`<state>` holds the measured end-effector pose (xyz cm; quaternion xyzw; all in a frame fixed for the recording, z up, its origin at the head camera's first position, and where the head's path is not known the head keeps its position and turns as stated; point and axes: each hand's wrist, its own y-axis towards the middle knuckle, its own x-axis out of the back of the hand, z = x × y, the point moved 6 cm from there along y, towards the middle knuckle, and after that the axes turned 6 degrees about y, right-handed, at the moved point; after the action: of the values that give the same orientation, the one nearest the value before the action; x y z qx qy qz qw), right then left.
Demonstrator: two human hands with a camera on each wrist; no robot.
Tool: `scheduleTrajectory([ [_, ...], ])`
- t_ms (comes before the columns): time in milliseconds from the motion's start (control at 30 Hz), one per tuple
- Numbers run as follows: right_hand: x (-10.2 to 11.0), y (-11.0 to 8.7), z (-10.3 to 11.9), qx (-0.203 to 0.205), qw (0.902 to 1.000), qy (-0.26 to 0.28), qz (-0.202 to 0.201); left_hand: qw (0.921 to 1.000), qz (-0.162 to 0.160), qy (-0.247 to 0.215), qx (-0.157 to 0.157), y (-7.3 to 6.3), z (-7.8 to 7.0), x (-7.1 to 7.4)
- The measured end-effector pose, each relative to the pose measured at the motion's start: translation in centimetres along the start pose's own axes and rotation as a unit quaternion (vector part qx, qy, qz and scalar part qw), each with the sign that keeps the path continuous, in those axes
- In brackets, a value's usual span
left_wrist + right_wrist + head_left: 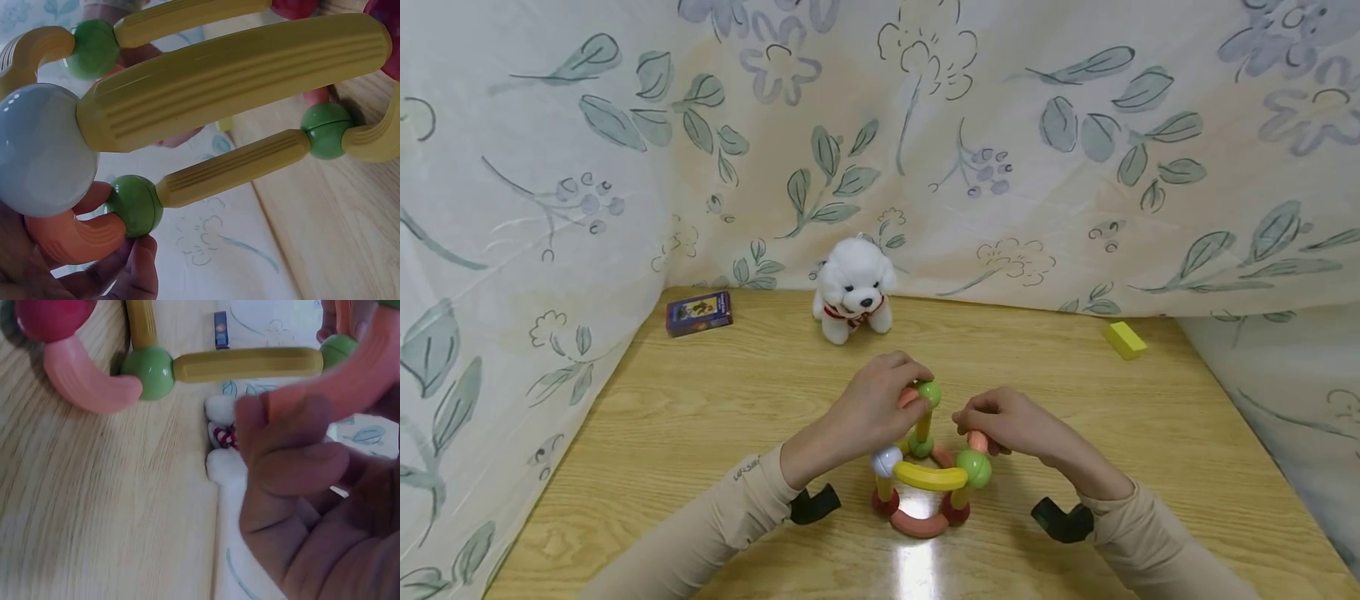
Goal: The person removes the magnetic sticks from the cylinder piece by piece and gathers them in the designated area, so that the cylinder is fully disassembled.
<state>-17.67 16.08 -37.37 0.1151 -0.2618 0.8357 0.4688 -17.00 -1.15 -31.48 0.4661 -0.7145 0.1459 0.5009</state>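
A frame of magnetic rods and balls stands on the table between my hands. Its lower level has red balls (886, 502) and a coral curved rod (919, 525). On the upper level, a yellow curved rod (930, 477) joins a white ball (887, 461) to a green ball (973, 468) at the front right. My left hand (872, 404) grips the rear top green ball (134, 206) and the orange curved rod (69, 237) against it. With curled fingers, my right hand (1018, 425) holds another coral curved rod (350, 387), whose near end meets the front right green ball.
Behind the frame sits a white plush dog (853, 283) with a red striped scarf. A small purple box (698, 313) lies at the back left, a yellow block (1124, 340) at the back right. A floral cloth (925, 167) encloses the table's back and sides.
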Motion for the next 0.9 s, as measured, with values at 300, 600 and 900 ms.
scheduleTrajectory([
  [300,0.6,0.0,-0.5,-0.012,0.9999,-0.002,-0.002,0.9984,0.011,-0.037,0.041,-0.5,0.6,0.4],
  [600,2.7,-0.6,0.1,0.041,0.996,-0.011,-0.078,0.9881,-0.017,-0.106,0.11,-6.7,4.4,0.4],
  [900,0.8,-0.2,2.8,0.214,0.9753,-0.002,-0.053,0.9869,0.07,-0.127,0.071,-8.9,3.2,-3.4],
])
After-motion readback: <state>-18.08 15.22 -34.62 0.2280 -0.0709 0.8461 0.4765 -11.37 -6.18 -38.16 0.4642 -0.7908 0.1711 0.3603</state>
